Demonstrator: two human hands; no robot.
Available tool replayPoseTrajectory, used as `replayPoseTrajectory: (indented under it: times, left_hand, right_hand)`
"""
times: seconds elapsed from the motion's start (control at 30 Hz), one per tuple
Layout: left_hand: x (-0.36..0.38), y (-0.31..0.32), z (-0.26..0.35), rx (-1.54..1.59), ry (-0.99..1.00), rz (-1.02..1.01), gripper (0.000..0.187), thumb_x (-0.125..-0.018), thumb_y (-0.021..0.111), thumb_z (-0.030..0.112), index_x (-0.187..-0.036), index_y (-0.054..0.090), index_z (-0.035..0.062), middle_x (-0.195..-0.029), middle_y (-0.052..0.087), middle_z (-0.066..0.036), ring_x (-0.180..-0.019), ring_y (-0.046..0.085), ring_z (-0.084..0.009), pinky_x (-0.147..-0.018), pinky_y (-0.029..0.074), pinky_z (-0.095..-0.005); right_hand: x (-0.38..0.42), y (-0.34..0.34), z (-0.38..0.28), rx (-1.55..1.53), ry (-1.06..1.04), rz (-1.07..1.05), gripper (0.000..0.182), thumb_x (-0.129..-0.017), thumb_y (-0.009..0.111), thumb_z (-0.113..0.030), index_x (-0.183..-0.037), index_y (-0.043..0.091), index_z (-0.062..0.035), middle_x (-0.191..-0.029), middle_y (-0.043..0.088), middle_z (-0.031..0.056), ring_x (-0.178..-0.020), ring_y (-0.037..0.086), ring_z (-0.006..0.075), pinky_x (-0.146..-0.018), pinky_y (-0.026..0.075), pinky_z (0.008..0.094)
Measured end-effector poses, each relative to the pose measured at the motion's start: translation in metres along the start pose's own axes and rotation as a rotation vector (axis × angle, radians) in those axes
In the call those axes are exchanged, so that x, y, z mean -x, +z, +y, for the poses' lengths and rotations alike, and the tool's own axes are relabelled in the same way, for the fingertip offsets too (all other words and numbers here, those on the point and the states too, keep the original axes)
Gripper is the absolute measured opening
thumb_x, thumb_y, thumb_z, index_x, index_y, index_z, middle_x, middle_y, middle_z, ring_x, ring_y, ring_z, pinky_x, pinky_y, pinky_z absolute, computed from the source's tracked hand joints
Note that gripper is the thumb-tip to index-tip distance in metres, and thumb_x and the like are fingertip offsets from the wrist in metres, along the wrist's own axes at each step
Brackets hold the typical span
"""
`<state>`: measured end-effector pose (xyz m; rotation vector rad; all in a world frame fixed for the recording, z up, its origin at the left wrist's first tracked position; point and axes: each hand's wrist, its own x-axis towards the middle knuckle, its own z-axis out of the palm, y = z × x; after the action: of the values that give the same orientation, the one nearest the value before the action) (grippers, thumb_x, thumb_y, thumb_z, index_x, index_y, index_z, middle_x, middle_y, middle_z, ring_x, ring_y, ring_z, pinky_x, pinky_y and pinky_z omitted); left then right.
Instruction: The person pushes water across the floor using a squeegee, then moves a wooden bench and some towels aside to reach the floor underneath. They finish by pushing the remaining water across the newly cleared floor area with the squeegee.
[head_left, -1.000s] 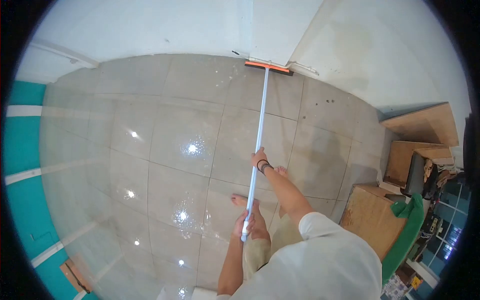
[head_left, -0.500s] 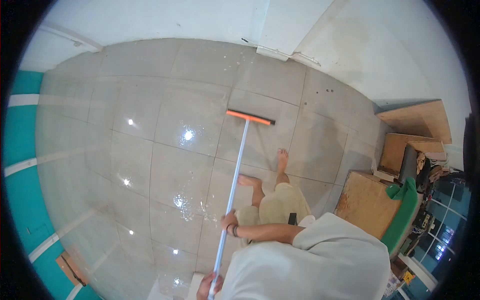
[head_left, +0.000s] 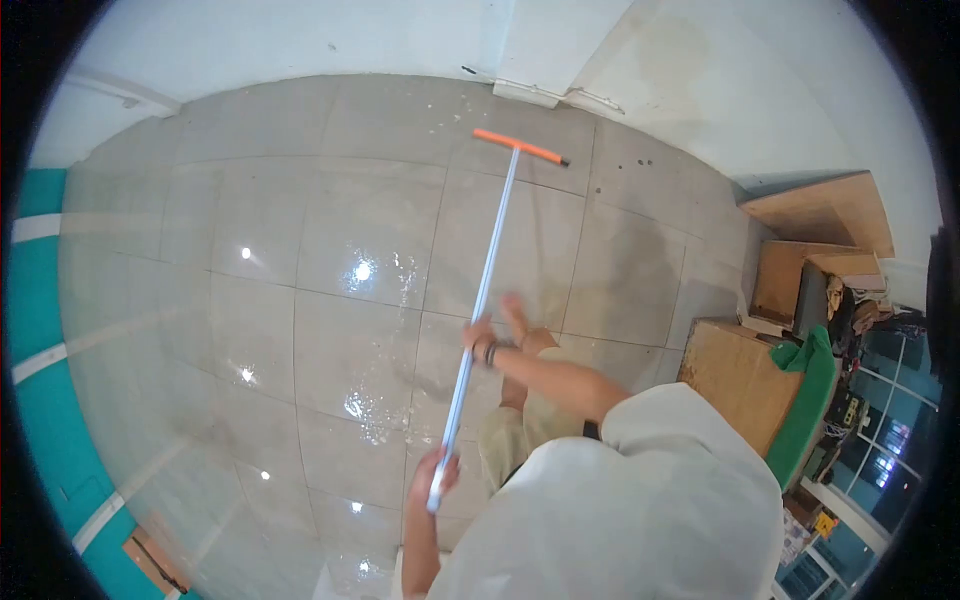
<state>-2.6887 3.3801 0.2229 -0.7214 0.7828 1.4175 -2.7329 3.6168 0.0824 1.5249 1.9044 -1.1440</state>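
Near: your left hand (head_left: 433, 476) is clamped round the floor squeegee's (head_left: 497, 230) pale handle (head_left: 462, 392), close to its butt end. Farther up, your right hand (head_left: 478, 334), dark bands (head_left: 489, 352) at the wrist, wraps the same handle. Far: orange head (head_left: 521, 147) over grey floor tiles (head_left: 380, 195), just short of the white wall (head_left: 400, 40); blade contact unclear.

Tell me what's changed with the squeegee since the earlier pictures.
The orange-and-black squeegee head was drawn back from the white wall, then pushed toward it again, now short of it. The right hand and left hand still grip the long pale-blue pole.
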Motion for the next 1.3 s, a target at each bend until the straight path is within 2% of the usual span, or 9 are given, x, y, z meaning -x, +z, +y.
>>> replayPoseTrajectory:
  times: [0.13,0.2,0.37,0.53,0.97,1.03,1.13,1.27,1.3]
  left_hand:
    - [-0.120,0.077,0.028,-0.025,0.033,-0.124,0.020,-0.084,0.045,0.025,-0.075,0.039,0.0086,-0.051,0.039,-0.001,-0.032,0.033,-0.0082,-0.028,0.026,-0.0197]
    - [-0.161,0.078,0.022,0.110,-0.108,-0.424,0.020,-0.084,0.044,0.026,-0.077,0.038,0.0083,-0.051,0.039,-0.001,-0.032,0.033,-0.0092,-0.028,0.027,-0.0201]
    - [-0.141,0.097,-0.001,0.092,-0.047,-0.280,0.021,-0.085,0.042,0.027,-0.077,0.037,0.0082,-0.052,0.039,-0.002,-0.032,0.034,-0.0099,-0.029,0.027,-0.0207]
    - [-0.067,0.014,-0.027,0.089,-0.099,-0.200,0.020,-0.085,0.041,0.026,-0.077,0.036,0.0082,-0.053,0.039,-0.003,-0.033,0.034,-0.0101,-0.028,0.027,-0.0212]
    - [0.307,-0.182,-0.101,-0.090,-0.110,0.180,0.052,-0.082,0.045,0.032,-0.126,0.025,0.0106,-0.056,0.040,-0.002,-0.036,0.033,-0.0094,-0.033,0.029,-0.0211]
    - [0.330,-0.172,-0.106,0.016,-0.093,0.370,0.042,-0.079,0.049,0.032,-0.112,0.034,0.0106,-0.058,0.042,-0.001,-0.040,0.037,-0.0098,-0.036,0.032,-0.0214]
    - [0.326,-0.172,-0.111,0.242,-0.117,0.747,0.025,-0.074,0.059,0.031,-0.085,0.052,0.0106,-0.060,0.046,0.000,-0.047,0.044,-0.0106,-0.042,0.039,-0.0220]
    - [0.203,-0.204,-0.064,0.117,0.031,-0.008,0.031,-0.083,0.044,0.032,-0.102,0.043,0.0078,-0.054,0.037,-0.002,-0.037,0.035,-0.0097,-0.030,0.028,-0.0201]
    - [0.168,-0.178,-0.045,0.099,0.029,0.046,0.025,-0.084,0.043,0.034,-0.085,0.044,0.0091,-0.054,0.037,-0.002,-0.036,0.034,-0.0098,-0.029,0.028,-0.0205]
  right_hand:
    - [-0.138,-0.069,0.010,-0.087,0.108,0.164,0.046,-0.078,0.039,-0.021,-0.113,0.022,0.0044,-0.086,0.056,0.0227,-0.072,0.059,0.0336,-0.056,0.049,0.0475]
    - [-0.145,-0.117,0.004,-0.295,0.205,0.082,0.040,-0.078,0.044,-0.022,-0.105,0.029,0.0038,-0.085,0.055,0.0245,-0.063,0.059,0.0313,-0.041,0.050,0.0383]
    - [-0.124,-0.114,0.027,-0.264,0.172,0.076,0.042,-0.076,0.044,-0.019,-0.106,0.028,0.0052,-0.084,0.055,0.0233,-0.066,0.059,0.0323,-0.049,0.051,0.0394]
    - [-0.060,-0.017,0.069,-0.283,-0.056,0.171,0.044,-0.075,0.048,-0.019,-0.105,0.028,0.0041,-0.084,0.055,0.0247,-0.077,0.057,0.0328,-0.067,0.048,0.0379]
    - [0.295,0.243,0.071,-0.243,0.175,-0.163,0.043,-0.075,0.047,-0.024,-0.102,0.026,0.0021,-0.075,0.056,0.0255,-0.068,0.057,0.0365,-0.059,0.047,0.0431]
    - [0.323,0.201,0.037,-0.476,0.392,-0.481,0.047,-0.075,0.047,-0.023,-0.105,0.024,0.0040,-0.073,0.056,0.0248,-0.067,0.057,0.0365,-0.058,0.048,0.0417]
    - [0.290,0.256,0.049,-0.320,0.203,-0.335,0.050,-0.075,0.046,-0.023,-0.109,0.021,0.0056,-0.074,0.056,0.0265,-0.068,0.058,0.0364,-0.058,0.048,0.0413]
    - [0.199,0.216,0.009,-0.332,-0.025,-0.144,0.042,-0.076,0.045,-0.025,-0.100,0.026,0.0038,-0.074,0.054,0.0280,-0.064,0.055,0.0395,-0.054,0.046,0.0446]
    - [0.168,0.187,-0.014,-0.313,-0.046,-0.139,0.044,-0.076,0.045,-0.027,-0.102,0.026,0.0038,-0.075,0.054,0.0288,-0.067,0.055,0.0404,-0.057,0.045,0.0454]
